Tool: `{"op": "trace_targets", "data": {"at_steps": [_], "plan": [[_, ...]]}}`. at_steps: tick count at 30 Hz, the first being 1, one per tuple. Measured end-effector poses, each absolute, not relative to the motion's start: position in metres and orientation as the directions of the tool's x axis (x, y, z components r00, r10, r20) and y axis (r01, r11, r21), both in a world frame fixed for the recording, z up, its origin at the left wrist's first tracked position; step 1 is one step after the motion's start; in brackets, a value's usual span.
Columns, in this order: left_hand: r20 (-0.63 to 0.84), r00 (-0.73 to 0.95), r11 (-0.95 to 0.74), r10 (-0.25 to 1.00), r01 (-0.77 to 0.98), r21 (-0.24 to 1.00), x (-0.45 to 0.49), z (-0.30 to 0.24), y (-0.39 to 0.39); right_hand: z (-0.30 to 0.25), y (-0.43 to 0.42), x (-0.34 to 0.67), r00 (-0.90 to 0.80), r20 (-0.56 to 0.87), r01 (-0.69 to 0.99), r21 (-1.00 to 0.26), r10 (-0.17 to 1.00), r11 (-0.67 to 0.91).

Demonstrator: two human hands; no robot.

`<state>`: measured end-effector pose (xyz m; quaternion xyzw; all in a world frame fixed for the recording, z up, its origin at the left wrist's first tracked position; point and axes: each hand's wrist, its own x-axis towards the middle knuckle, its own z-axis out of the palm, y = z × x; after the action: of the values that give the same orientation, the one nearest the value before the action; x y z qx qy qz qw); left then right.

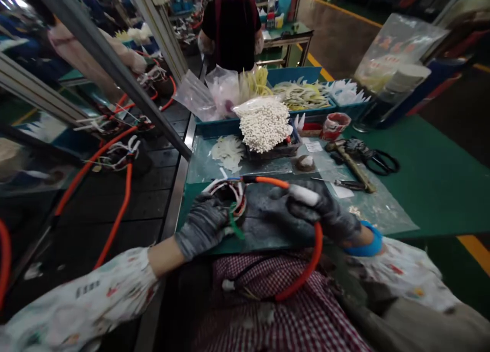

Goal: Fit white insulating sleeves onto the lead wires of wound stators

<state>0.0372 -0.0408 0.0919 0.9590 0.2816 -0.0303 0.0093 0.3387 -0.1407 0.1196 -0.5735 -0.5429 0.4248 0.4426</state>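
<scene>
My left hand [204,225], in a grey glove, is closed on the near left side of a wound coil ring [238,193], perhaps a motor stator, with white and reddish wires. A green strip [235,222] hangs at its right side. From the ring's top, a orange cable [272,181] runs right, passing through a white sleeve [303,194]. My right hand [325,211], gloved too and slightly blurred, has its fingers closed round the cable at that sleeve. Below this hand the cable bends down over my checked apron [245,270], towards a loose plug [228,285].
Ahead lie a bundle of thin white tubes [265,127], pale flat pieces [228,153] and blue bins [306,76]. A hammer [354,168], scissors [381,162] and a red cup [335,125] are at right. Wired coil parts [130,153] sit on the left conveyor beyond a metal post [115,61].
</scene>
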Motion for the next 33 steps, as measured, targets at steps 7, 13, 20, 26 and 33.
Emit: {"op": "trace_targets", "data": {"at_steps": [7, 13, 20, 26, 33], "plan": [[-0.164, 0.901, -0.913, 0.402, 0.408, -0.003, 0.053, 0.095, -0.064, 0.056, -0.140, 0.403, -0.082, 0.077, 0.814, -0.570, 0.994, 0.111], [-0.345, 0.889, -0.922, 0.301, 0.363, 0.131, 0.029, 0.131, -0.025, 0.084, -0.091, 0.356, -0.587, 0.265, 0.713, -0.279, 0.765, 0.644], [-0.199, 0.935, -0.907, 0.295, 0.340, 0.249, 0.052, 0.133, -0.005, 0.107, -0.035, 0.304, -0.532, -0.021, 0.637, -0.669, 0.846, 0.383], [0.137, 0.976, -0.986, 0.169, 0.168, 0.021, 0.007, 0.091, 0.002, 0.104, -0.041, 0.306, -0.418, -0.143, 0.460, -0.885, 0.897, 0.073], [0.327, 0.939, -0.987, 0.102, 0.137, -0.086, 0.010, 0.099, -0.021, 0.058, -0.048, 0.321, -0.443, 0.076, 0.164, -0.973, 0.893, 0.165]]}}
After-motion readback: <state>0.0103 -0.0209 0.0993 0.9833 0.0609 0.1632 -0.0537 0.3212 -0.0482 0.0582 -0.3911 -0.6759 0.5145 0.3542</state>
